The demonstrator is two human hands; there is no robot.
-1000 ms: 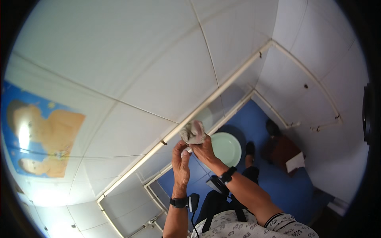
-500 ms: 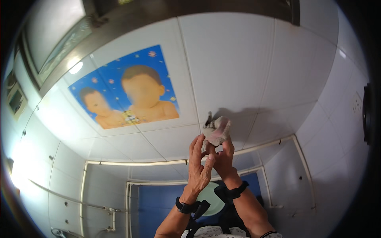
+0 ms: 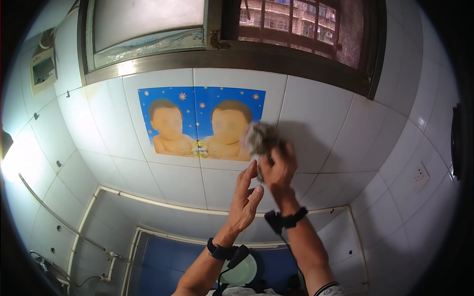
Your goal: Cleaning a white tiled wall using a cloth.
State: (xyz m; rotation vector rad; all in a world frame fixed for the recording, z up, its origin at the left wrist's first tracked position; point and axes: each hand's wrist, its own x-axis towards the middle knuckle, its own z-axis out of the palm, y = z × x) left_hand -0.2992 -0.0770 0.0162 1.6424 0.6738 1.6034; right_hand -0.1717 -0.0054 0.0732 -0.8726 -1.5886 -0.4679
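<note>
A crumpled greyish cloth (image 3: 260, 139), blurred by motion, is bunched in my right hand (image 3: 278, 167), whose fingers are wrapped round its lower side. It is up at the right edge of a blue poster (image 3: 202, 101) on the white tiled wall; whether it presses on the wall I cannot tell. Just below and to the left, my left hand (image 3: 243, 200) has its fingers stretched out and the thumb apart. Its fingertips come close to the lower end of the cloth. Black straps circle both wrists.
Above the poster runs a metal-framed window (image 3: 296, 59), its right part showing bars. White pipes (image 3: 163, 203) cross the lower wall. A pale green basin (image 3: 245, 270) is below my hands. A socket (image 3: 421, 173) is on the right wall, a shower fitting (image 3: 42, 262) at lower left.
My right hand has drawn away from the left and carried the cloth up toward the poster's edge. The left hand has let the cloth go. The view has shifted, bringing more window in.
</note>
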